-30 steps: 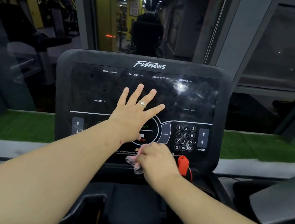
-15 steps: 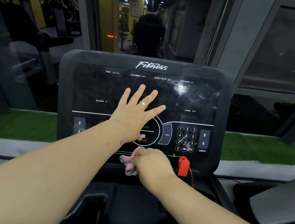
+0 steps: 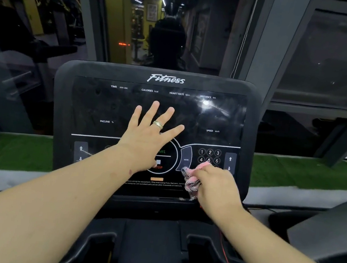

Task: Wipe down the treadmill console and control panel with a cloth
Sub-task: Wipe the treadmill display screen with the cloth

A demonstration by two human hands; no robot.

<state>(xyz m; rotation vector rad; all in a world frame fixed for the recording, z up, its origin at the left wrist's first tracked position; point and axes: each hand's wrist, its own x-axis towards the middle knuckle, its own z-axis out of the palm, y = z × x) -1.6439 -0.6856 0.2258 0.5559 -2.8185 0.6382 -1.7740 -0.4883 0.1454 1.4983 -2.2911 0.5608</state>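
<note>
Two hands, one cloth (image 3: 192, 180), one console (image 3: 250, 123).

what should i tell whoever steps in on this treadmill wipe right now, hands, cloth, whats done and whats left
Left hand: open, fingers spread flat on the console screen, covering part of the start/stop dial.
Right hand: grip on the bunched pink cloth, pressed on the control panel at the keypad, covering its lower rows.
Done: cannot tell which areas are already wiped; smudges show on the upper screen.
Left: likely the upper screen, the incline arrows on the left, the frame.
</note>
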